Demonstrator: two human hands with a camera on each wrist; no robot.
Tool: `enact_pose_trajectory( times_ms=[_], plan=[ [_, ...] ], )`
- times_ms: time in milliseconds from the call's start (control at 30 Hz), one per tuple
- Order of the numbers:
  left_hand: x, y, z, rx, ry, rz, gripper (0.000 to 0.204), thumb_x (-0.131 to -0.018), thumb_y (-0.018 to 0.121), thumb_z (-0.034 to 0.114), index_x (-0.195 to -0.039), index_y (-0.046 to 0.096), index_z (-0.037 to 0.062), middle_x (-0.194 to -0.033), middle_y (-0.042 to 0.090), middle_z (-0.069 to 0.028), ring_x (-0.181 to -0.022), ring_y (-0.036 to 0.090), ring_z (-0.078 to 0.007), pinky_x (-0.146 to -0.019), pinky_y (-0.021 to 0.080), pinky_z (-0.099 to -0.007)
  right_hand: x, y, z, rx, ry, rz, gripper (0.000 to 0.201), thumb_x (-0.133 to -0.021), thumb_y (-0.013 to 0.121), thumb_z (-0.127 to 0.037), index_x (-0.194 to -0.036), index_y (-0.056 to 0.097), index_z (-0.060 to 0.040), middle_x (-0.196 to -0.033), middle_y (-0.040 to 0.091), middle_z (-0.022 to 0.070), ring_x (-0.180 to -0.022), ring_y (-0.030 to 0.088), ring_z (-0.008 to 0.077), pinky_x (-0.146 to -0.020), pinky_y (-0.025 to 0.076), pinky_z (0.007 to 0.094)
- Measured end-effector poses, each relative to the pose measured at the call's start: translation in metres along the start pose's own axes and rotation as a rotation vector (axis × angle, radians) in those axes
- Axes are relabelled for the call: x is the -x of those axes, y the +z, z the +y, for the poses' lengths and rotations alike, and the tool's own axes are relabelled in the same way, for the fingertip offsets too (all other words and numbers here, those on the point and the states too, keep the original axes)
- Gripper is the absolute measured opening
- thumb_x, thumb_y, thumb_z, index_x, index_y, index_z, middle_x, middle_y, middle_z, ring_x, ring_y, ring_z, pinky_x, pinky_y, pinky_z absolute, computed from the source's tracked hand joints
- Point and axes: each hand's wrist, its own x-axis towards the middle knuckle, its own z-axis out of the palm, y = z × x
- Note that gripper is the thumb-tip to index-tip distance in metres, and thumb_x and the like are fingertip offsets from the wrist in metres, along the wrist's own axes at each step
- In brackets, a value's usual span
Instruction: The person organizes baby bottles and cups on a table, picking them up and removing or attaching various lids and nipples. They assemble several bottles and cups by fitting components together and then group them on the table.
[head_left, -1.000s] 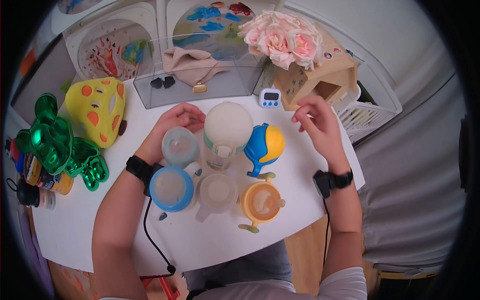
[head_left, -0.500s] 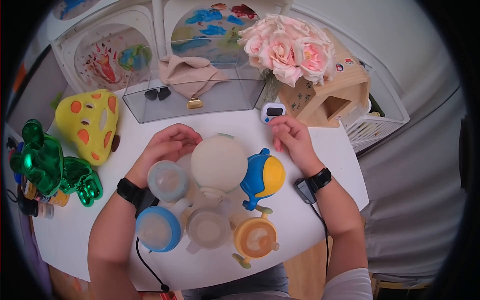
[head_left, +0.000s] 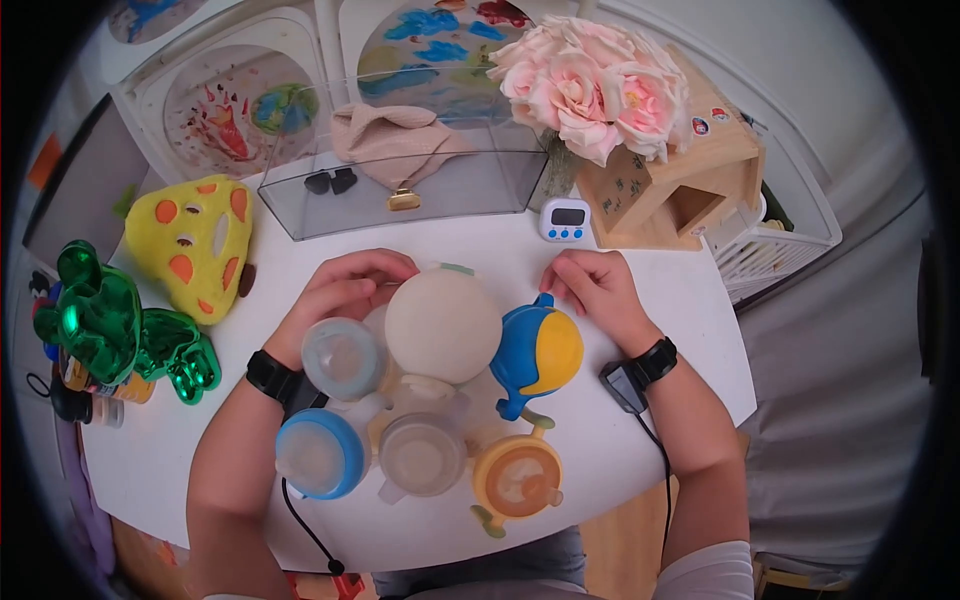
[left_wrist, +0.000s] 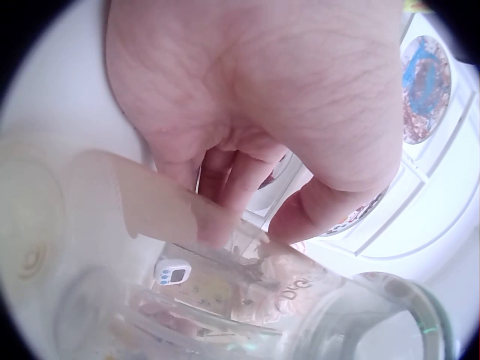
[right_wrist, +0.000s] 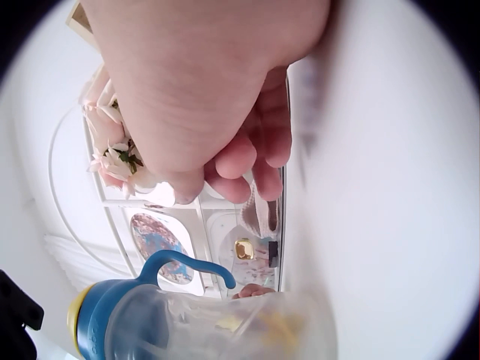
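Observation:
In the head view my left hand (head_left: 345, 297) lies on the table behind a clear bottle (head_left: 343, 360) and beside a large cup with a round cream lid (head_left: 443, 322). Its fingers are loosely bent and hold nothing; whether they touch the cream-lidded cup cannot be told. My right hand (head_left: 600, 297) rests loosely curled and empty just behind a blue and yellow cup (head_left: 540, 350); the right wrist view shows that cup's blue handle (right_wrist: 180, 259) apart from the fingers. Nearer my body stand a blue-ringed bottle (head_left: 320, 455), a translucent cup (head_left: 422, 455) and a yellow-orange cup (head_left: 517, 477).
A clear case (head_left: 400, 205) with a beige cloth stands at the back, beside a white timer (head_left: 565, 220), pink roses (head_left: 600, 90) and a wooden house (head_left: 680, 185). On the left are a yellow plush (head_left: 195, 245) and a shiny green figure (head_left: 105, 325).
My right hand has come inward and down from its raised position, to behind the blue and yellow cup. My left hand stays beside the cream-lidded cup. The head view has shifted.

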Motion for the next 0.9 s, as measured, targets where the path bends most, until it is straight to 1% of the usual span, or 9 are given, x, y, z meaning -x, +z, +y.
enact_pose_trajectory(
  times_ms=[133,200,333,400,533,600,800,833,900],
  plan=[
    [0.002,0.003,0.002,-0.024,-0.020,0.021,0.038,-0.101,0.062,0.017,-0.130,0.066,-0.0067,-0.136,0.065,-0.0167,-0.133,0.060,-0.0265,-0.122,0.041,-0.0409,-0.004,0.013,0.009,0.095,-0.144,0.027,0.011,-0.103,0.071,-0.007,-0.112,0.075,-0.0021,-0.092,0.075,0.0023,-0.079,0.066,0.0062,-0.068,0.053,0.0211],
    [0.002,0.003,0.004,-0.011,-0.037,0.026,0.038,-0.101,0.062,0.017,-0.131,0.064,-0.0063,-0.136,0.065,-0.0162,-0.133,0.061,-0.0263,-0.121,0.042,-0.0402,-0.009,0.026,0.006,0.053,-0.401,0.177,0.015,-0.103,0.071,-0.006,-0.117,0.076,-0.0030,-0.084,0.074,-0.0003,-0.072,0.062,0.0051,-0.064,0.051,0.0212],
    [0.002,0.000,0.003,-0.008,-0.065,0.007,0.038,-0.101,0.062,0.016,-0.134,0.063,-0.0048,-0.134,0.066,-0.0151,-0.132,0.061,-0.0259,-0.121,0.043,-0.0396,-0.006,0.025,-0.008,0.142,-0.453,0.174,0.022,-0.100,0.072,0.000,-0.121,0.075,-0.0041,-0.091,0.076,0.0001,-0.071,0.062,0.0047,-0.066,0.051,0.0210],
    [0.002,0.000,0.001,0.002,-0.067,0.015,0.038,-0.101,0.062,0.015,-0.134,0.063,-0.0045,-0.134,0.066,-0.0151,-0.132,0.062,-0.0259,-0.121,0.043,-0.0398,0.004,0.020,-0.018,-0.059,-0.012,0.118,0.029,-0.097,0.071,0.006,-0.125,0.074,-0.0031,-0.112,0.076,0.0051,-0.085,0.067,0.0071,-0.075,0.055,0.0226],
    [0.001,0.001,0.003,-0.011,-0.046,0.005,0.039,-0.101,0.063,0.014,-0.135,0.062,-0.0040,-0.133,0.066,-0.0149,-0.131,0.062,-0.0260,-0.120,0.044,-0.0400,-0.004,0.022,-0.008,0.018,-0.114,0.118,0.026,-0.099,0.070,0.005,-0.123,0.075,-0.0016,-0.118,0.075,0.0072,-0.085,0.067,0.0069,-0.073,0.055,0.0226],
    [0.002,0.002,0.002,-0.015,-0.049,0.006,0.040,-0.101,0.063,0.014,-0.137,0.061,-0.0039,-0.133,0.067,-0.0149,-0.131,0.062,-0.0260,-0.120,0.044,-0.0400,-0.009,0.034,-0.011,0.062,-0.524,0.230,0.019,-0.101,0.068,0.002,-0.119,0.076,-0.0003,-0.113,0.076,0.0069,-0.082,0.065,0.0077,-0.075,0.055,0.0237],
    [0.000,0.002,0.002,-0.009,-0.055,-0.011,0.048,-0.100,0.063,0.014,-0.145,0.057,-0.0046,-0.133,0.067,-0.0157,-0.131,0.063,-0.0260,-0.120,0.044,-0.0399,0.002,0.022,-0.006,-0.035,-0.195,0.171,0.019,-0.098,0.071,0.004,-0.115,0.078,-0.0009,-0.120,0.074,0.0085,-0.102,0.068,0.0162,-0.091,0.055,0.0287],
    [0.000,0.003,0.002,0.023,-0.054,-0.011,0.049,-0.100,0.062,0.014,-0.145,0.057,-0.0052,-0.135,0.067,-0.0163,-0.132,0.062,-0.0264,-0.120,0.043,-0.0401,0.001,0.024,-0.004,-0.038,-0.189,0.173,0.019,-0.098,0.071,0.004,-0.115,0.078,-0.0009,-0.120,0.074,0.0085,-0.102,0.068,0.0162,-0.091,0.055,0.0287],
    [0.000,0.004,0.003,0.056,-0.053,-0.015,0.049,-0.100,0.062,0.014,-0.145,0.057,-0.0058,-0.136,0.067,-0.0168,-0.133,0.062,-0.0269,-0.120,0.043,-0.0403,-0.005,0.024,-0.004,0.102,-0.471,0.157,0.016,-0.100,0.071,0.000,-0.114,0.079,-0.0023,-0.118,0.076,0.0071,-0.099,0.068,0.0153,-0.087,0.054,0.0269]
  ],
)
